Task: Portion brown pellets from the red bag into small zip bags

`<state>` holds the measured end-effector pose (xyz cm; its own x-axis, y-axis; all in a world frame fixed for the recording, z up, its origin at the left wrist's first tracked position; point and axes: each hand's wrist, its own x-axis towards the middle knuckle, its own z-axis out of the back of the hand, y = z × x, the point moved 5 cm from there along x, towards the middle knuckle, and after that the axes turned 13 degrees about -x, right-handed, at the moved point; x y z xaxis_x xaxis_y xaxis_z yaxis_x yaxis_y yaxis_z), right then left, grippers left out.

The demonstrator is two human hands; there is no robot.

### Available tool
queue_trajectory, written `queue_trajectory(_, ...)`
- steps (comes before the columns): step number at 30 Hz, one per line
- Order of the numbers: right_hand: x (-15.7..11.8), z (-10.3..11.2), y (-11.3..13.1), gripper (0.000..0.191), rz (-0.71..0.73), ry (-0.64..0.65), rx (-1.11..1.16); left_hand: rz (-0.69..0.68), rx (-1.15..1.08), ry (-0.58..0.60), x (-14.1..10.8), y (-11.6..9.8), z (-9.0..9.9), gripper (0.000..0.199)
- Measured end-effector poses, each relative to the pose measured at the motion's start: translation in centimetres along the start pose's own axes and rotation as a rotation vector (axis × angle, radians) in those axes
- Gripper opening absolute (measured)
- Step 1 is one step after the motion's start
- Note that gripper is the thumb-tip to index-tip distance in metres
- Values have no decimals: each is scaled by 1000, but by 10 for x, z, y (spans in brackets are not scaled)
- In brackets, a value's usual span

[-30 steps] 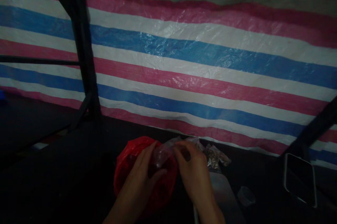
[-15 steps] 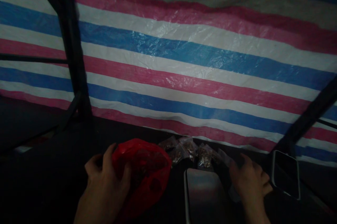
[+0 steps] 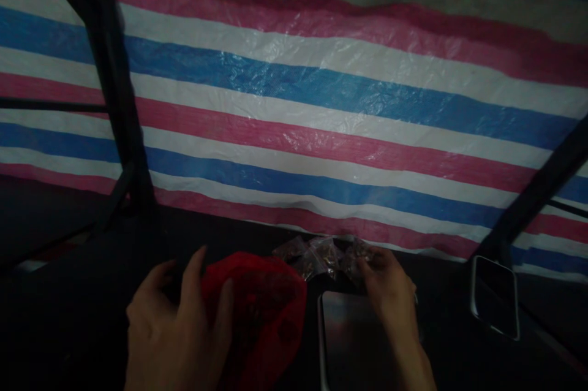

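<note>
My left hand (image 3: 179, 323) is at the left side of a red plastic bag (image 3: 275, 311), its thumb and index finger on the bag's rim. The bag gapes open, with dark contents that are hard to make out. Several small clear bags of brownish bits (image 3: 325, 254) lie behind it on the dark surface. At the right end of that row, my right hand (image 3: 390, 284) has its fingers closed on one small clear bag (image 3: 357, 253). Below it is a flat device with a shiny top (image 3: 349, 330).
A phone-like object with a pale frame (image 3: 495, 298) stands at the right. Dark metal posts rise at the left (image 3: 114, 91) and right (image 3: 542, 182). Behind everything hangs a striped plastic sheet (image 3: 312, 140). The scene is dim.
My right hand has moved left from beside the phone-like object to the right end of the row of small bags. My left hand stays at the red bag, its view shifted slightly.
</note>
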<state>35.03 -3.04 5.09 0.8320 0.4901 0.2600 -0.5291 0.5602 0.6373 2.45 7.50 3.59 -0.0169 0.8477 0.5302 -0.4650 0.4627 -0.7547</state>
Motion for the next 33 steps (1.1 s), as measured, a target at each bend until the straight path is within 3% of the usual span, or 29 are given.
queue_trajectory(2,-5,0,16,38,46,50,151,-27,-95,4,-2,-16,-5,65)
queue_trajectory(3,-10,-1,27,39,80,82,228,9,-193,70,-5,-21,-14,59)
queue_trajectory(5,-24,-8,51,39,147,147,376,191,-437,300,-15,-27,-41,48)
queue_trajectory(8,-48,-25,82,32,190,286,613,395,-659,421,-30,-34,-67,40)
queue_trajectory(10,-59,-36,95,29,189,344,620,421,-705,413,-33,-39,-72,41)
queue_trajectory(14,-69,-46,103,28,188,318,567,436,-720,351,-28,-42,-64,40)
queue_trajectory(24,-71,-38,104,22,367,273,422,498,-776,294,-23,-40,-58,37)
queue_trajectory(30,-79,-32,108,2,484,303,421,484,-886,243,-16,-35,-54,33)
queue_trajectory(33,-83,-30,112,6,533,363,400,430,-890,255,-13,-32,-53,32)
